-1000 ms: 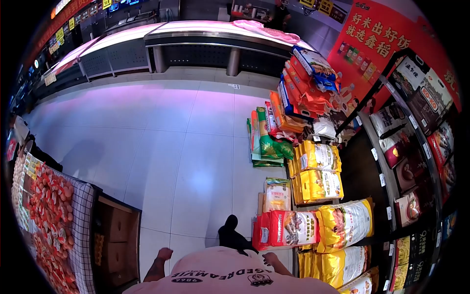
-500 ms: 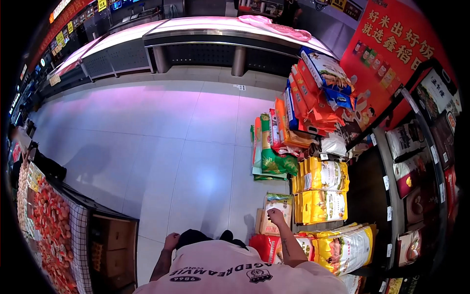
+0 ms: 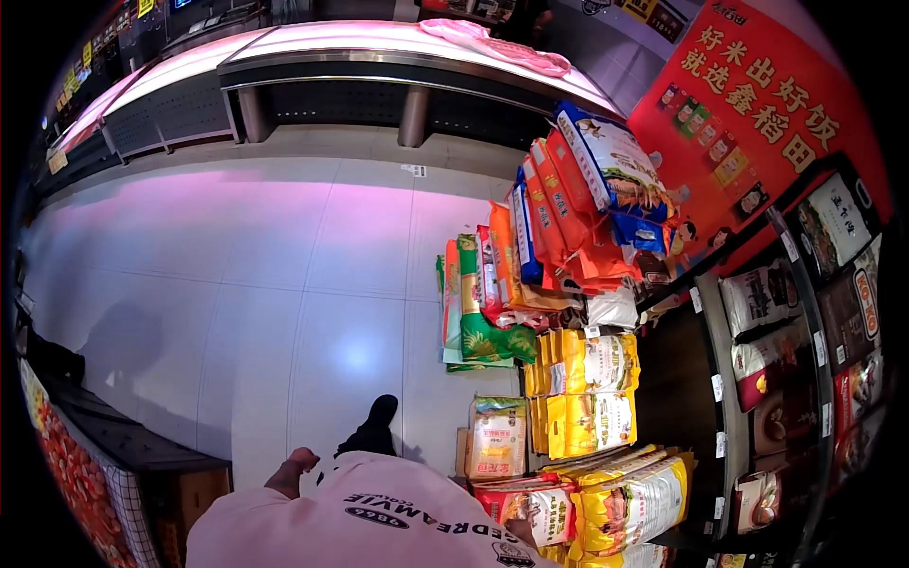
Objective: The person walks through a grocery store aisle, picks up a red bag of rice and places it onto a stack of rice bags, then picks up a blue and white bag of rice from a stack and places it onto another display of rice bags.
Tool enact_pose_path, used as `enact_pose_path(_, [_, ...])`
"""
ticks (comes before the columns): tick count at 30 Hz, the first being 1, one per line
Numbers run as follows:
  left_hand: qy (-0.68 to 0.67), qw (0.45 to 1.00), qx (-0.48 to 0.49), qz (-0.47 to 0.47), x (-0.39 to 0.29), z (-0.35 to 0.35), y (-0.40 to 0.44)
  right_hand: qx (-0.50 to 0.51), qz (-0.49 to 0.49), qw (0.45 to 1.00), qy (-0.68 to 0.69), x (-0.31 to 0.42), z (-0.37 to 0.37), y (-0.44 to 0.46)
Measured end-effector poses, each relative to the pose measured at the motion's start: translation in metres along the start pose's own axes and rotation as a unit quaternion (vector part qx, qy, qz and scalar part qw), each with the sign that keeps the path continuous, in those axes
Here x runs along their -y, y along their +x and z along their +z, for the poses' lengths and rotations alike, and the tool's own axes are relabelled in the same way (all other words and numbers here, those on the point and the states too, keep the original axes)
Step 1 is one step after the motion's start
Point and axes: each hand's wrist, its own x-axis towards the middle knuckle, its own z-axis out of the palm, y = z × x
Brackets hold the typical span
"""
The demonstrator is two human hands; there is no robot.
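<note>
My left hand [image 3: 303,459] hangs beside my white shirt [image 3: 379,502], above the tiled floor. Its fingers are curled in, and nothing shows in them. Of my right arm, only a small patch of skin [image 3: 518,532] appears at the shirt's edge; the fingers are hidden. That patch is nearest the red and white bags [image 3: 535,502] on the lower right. Just beyond stands a clear-fronted bag with a green top [image 3: 499,440]. Yellow bags [image 3: 592,421] are stacked to its right.
A dark shoe [image 3: 382,410] steps forward on the pale floor [image 3: 256,350]. Orange, blue and green bags [image 3: 559,208] pile up ahead right, beside a dark shelf [image 3: 710,379]. A lit counter [image 3: 331,43] crosses the far side. A bin of red-wrapped goods [image 3: 71,464] stands left.
My right hand has dropped back from in front of the bags to my side, mostly out of sight. A foot has come forward. The bags and counter have shifted left in view.
</note>
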Motion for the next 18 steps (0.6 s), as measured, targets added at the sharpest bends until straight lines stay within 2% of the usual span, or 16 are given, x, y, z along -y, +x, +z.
enact_pose_path(3, [0.073,0.997,0.036,0.002,-0.036,-0.049,0.021,0.001,-0.054,0.994,-0.099,0.031,-0.019,-0.008])
enact_pose_path(5, [0.135,0.988,0.022,0.072,-0.084,-0.097,0.052,0.007,-0.093,0.983,-0.159,0.063,-0.019,-0.001])
enact_pose_path(6, [0.148,0.976,-0.053,0.148,-0.109,-0.115,0.076,0.011,-0.111,0.976,-0.186,0.079,-0.012,0.002])
enact_pose_path(7, [0.160,0.953,-0.127,0.223,-0.130,-0.134,0.095,0.040,0.092,0.987,0.129,0.096,-0.007,0.025])
enact_pose_path(8, [0.108,0.948,-0.156,0.254,-0.160,-0.158,0.101,-0.064,0.276,0.859,0.426,0.108,-0.001,0.049])
enact_pose_path(9, [0.041,0.937,-0.194,0.287,-0.192,-0.181,0.095,-0.099,0.224,0.905,0.349,0.155,-0.018,0.049])
enact_pose_path(10, [-0.067,0.941,-0.172,0.285,-0.215,-0.194,0.120,-0.113,0.157,0.911,0.363,0.181,-0.027,0.061])
enact_pose_path(11, [-0.098,0.927,-0.186,0.312,-0.241,-0.208,0.124,-0.164,0.082,0.937,0.296,0.184,-0.027,0.084])
enact_pose_path(12, [-0.109,0.936,-0.157,0.295,-0.268,-0.224,0.121,-0.213,0.007,0.951,0.223,0.186,-0.026,0.105])
enact_pose_path(13, [-0.115,0.932,-0.158,0.306,-0.290,-0.236,0.110,-0.208,0.018,0.936,0.283,0.203,-0.032,0.104])
enact_pose_path(15, [-0.118,0.933,-0.134,0.314,-0.319,-0.247,0.100,-0.195,0.033,0.895,0.399,0.286,-0.076,0.088])
enact_pose_path(16, [-0.105,0.931,-0.129,0.325,-0.325,-0.247,0.106,-0.188,0.049,0.885,0.424,0.284,-0.076,0.095])
enact_pose_path(18, [-0.089,0.934,-0.116,0.325,-0.329,-0.237,0.112,-0.204,0.005,0.911,0.359,0.250,-0.063,0.114])
